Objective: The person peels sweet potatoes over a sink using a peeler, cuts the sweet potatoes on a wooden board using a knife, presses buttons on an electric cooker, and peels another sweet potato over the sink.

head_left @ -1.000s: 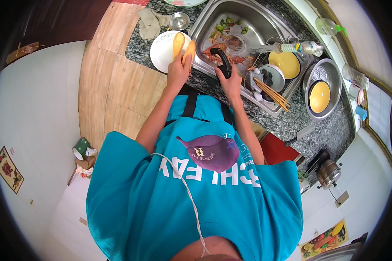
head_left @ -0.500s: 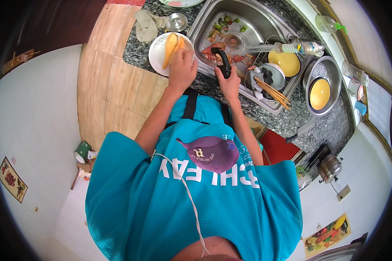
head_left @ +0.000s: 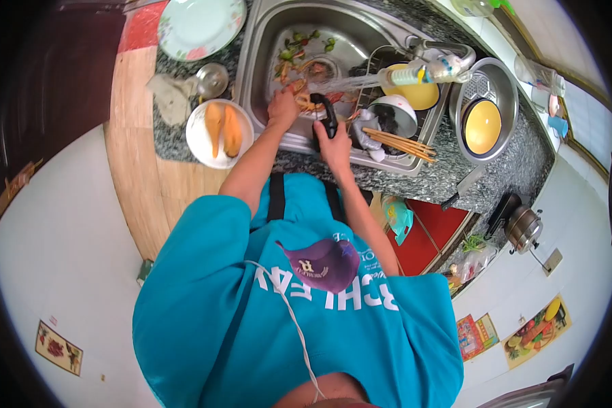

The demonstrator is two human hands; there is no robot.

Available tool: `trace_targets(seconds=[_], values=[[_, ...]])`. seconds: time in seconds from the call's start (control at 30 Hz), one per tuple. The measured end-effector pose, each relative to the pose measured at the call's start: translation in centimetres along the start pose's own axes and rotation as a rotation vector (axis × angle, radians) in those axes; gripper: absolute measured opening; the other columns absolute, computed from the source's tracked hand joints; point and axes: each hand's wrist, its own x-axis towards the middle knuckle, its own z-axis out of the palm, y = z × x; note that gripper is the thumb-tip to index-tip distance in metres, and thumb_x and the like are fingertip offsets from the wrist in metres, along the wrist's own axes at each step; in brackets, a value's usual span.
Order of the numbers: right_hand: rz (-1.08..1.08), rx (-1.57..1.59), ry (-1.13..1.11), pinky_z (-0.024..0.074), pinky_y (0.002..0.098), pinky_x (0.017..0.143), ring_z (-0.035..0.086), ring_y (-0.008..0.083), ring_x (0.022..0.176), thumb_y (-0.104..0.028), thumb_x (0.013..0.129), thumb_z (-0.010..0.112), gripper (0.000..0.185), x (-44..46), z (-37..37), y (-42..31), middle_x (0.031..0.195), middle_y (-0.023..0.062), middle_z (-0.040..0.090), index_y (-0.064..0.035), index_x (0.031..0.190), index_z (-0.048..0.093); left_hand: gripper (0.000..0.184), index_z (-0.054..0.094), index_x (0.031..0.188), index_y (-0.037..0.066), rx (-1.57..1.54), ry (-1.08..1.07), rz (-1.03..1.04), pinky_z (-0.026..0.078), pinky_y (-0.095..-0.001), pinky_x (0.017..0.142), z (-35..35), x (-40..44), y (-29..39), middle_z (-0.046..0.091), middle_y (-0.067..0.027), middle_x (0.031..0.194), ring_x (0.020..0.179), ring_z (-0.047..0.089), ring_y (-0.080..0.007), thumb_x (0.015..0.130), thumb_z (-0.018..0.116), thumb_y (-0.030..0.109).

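Note:
My right hand (head_left: 333,144) is closed around a black peeler (head_left: 329,119) at the sink's front rim. My left hand (head_left: 283,109) reaches down into the sink (head_left: 260,51), its fingers curled among orange peelings (head_left: 309,103) near the running water. Whatever those fingers grip, if anything, I cannot make out. Left of the sink, a white plate (head_left: 195,138) holds peeled carrots (head_left: 232,130) lying side by side. Green and reddish scraps (head_left: 298,45) lie on the sink bottom around the drain.
The faucet (head_left: 449,66) runs into the sink. A rack at the right holds bowls (head_left: 404,115) and chopsticks (head_left: 398,144). Beyond stands a metal basin (head_left: 503,78) with a yellow bowl (head_left: 483,127). A cleaver (head_left: 470,179), a cloth (head_left: 170,98), a metal cup (head_left: 212,80) and a floral plate (head_left: 200,27) rest on the counter.
My left hand has left the carrots on the plate and moved right into the sink. My right hand still holds the peeler. The view has shifted, showing more of the floral plate.

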Motion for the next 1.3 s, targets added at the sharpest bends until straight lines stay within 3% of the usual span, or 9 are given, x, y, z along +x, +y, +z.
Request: trace_targets(seconds=[0.33, 0.4, 0.5, 0.57, 0.63, 0.67, 1.03, 1.1, 1.3], values=[[0.059, 0.141, 0.033, 0.0489, 0.0383, 0.061, 0.066, 0.0290, 0.067, -0.036, 0.087, 0.073, 0.043, -1.1, -0.8, 0.2, 0.074, 0.0160, 0.065, 0.0005, 0.101, 0.056, 0.052, 0.055, 0.119, 0.003, 0.169, 0.083, 0.283, 0.051, -0.0469, 0.090, 0.9, 5.0, -0.8, 0.059, -0.0221, 0.120, 0.118, 0.054, -0.0378, 0.080, 0.075, 0.031], [0.045, 0.174, 0.028, 0.0470, 0.0357, 0.058, 0.062, 0.0215, 0.062, -0.033, 0.088, 0.074, 0.041, -1.5, -1.5, -0.1, 0.073, 0.0132, 0.064, 0.0009, 0.102, 0.057, 0.043, 0.059, 0.110, -0.002, 0.039, 0.142, 0.310, 0.051, -0.0455, 0.088, 0.3, 4.2, 0.0, 0.063, -0.0243, 0.107, 0.102, 0.062, -0.0392, 0.084, 0.073, 0.029], [0.054, 0.194, 0.067, 0.0472, 0.0378, 0.060, 0.062, 0.0247, 0.064, -0.036, 0.089, 0.072, 0.042, -1.6, -1.8, 0.5, 0.073, 0.0144, 0.063, 0.0007, 0.104, 0.057, 0.045, 0.059, 0.110, -0.003, -0.325, 0.167, 0.325, 0.050, -0.0446, 0.087, -1.3, 2.2, 1.6, 0.064, -0.0250, 0.104, 0.098, 0.063, -0.0401, 0.087, 0.068, 0.035], [0.038, 0.226, 0.081, 0.0475, 0.0386, 0.062, 0.063, 0.0269, 0.067, -0.037, 0.089, 0.072, 0.044, -1.6, -2.0, 0.9, 0.074, 0.0155, 0.063, 0.0007, 0.104, 0.056, 0.046, 0.057, 0.115, -0.002, -0.363, 0.044, 0.246, 0.052, -0.0409, 0.075, -2.5, 1.1, 1.7, 0.064, -0.0200, 0.099, 0.087, 0.065, -0.0342, 0.096, 0.059, 0.039], [0.134, 0.302, 0.025, 0.0484, 0.0395, 0.063, 0.064, 0.0287, 0.069, -0.038, 0.089, 0.071, 0.044, -2.3, -3.4, -1.5, 0.076, 0.0163, 0.064, 0.0006, 0.104, 0.057, 0.043, 0.054, 0.113, 0.002, -1.144, -0.393, 0.093, 0.051, -0.0336, 0.060, -3.1, -0.7, 1.8, 0.061, -0.0119, 0.089, 0.071, 0.062, -0.0229, 0.102, 0.049, 0.043], [-0.030, 0.253, 0.092, 0.0495, 0.0402, 0.065, 0.066, 0.0297, 0.071, -0.038, 0.089, 0.071, 0.044, -1.4, -2.3, 1.1, 0.078, 0.0175, 0.065, 0.0005, 0.105, 0.057, 0.041, 0.051, 0.110, 0.006, -1.317, -0.463, 0.005, 0.043, -0.0250, 0.047, -3.0, -1.8, 2.1, 0.055, -0.0059, 0.082, 0.060, 0.052, -0.0126, 0.105, 0.040, 0.046], [-0.440, 0.160, 0.085, 0.0511, 0.0423, 0.062, 0.069, 0.0372, 0.073, -0.029, 0.087, 0.075, 0.041, -3.4, -5.4, -1.3, 0.080, 0.0216, 0.068, 0.0017, 0.104, 0.053, 0.039, 0.049, 0.101, 0.006, -1.395, -0.486, -0.008, 0.032, -0.0222, 0.039, -4.1, -10.0, 5.9, 0.051, -0.0050, 0.076, 0.054, 0.044, -0.0104, 0.107, 0.032, 0.041], [-0.525, 0.152, 0.092, 0.0481, 0.0360, 0.056, 0.064, 0.0253, 0.061, -0.030, 0.087, 0.074, 0.039, -3.5, -5.6, -0.8, 0.070, 0.0147, 0.063, -0.0006, 0.105, 0.055, 0.037, 0.049, 0.101, 0.006, -1.427, -0.532, -0.044, 0.032, -0.0220, 0.040, -4.2, -10.6, 5.9, 0.051, -0.0048, 0.077, 0.054, 0.044, -0.0101, 0.108, 0.031, 0.039], [-0.530, 0.127, 0.025, 0.0489, 0.0373, 0.056, 0.067, 0.0286, 0.063, -0.029, 0.086, 0.075, 0.039, -4.0, -7.3, -0.5, 0.070, 0.0164, 0.065, -0.0022, 0.106, 0.055, 0.036, 0.051, 0.098, 0.007, -1.443, -0.606, -0.031, 0.029, -0.0194, 0.039, -4.3, -12.3, 5.1, 0.051, -0.0039, 0.077, 0.053, 0.042, -0.0068, 0.107, 0.032, 0.036]])
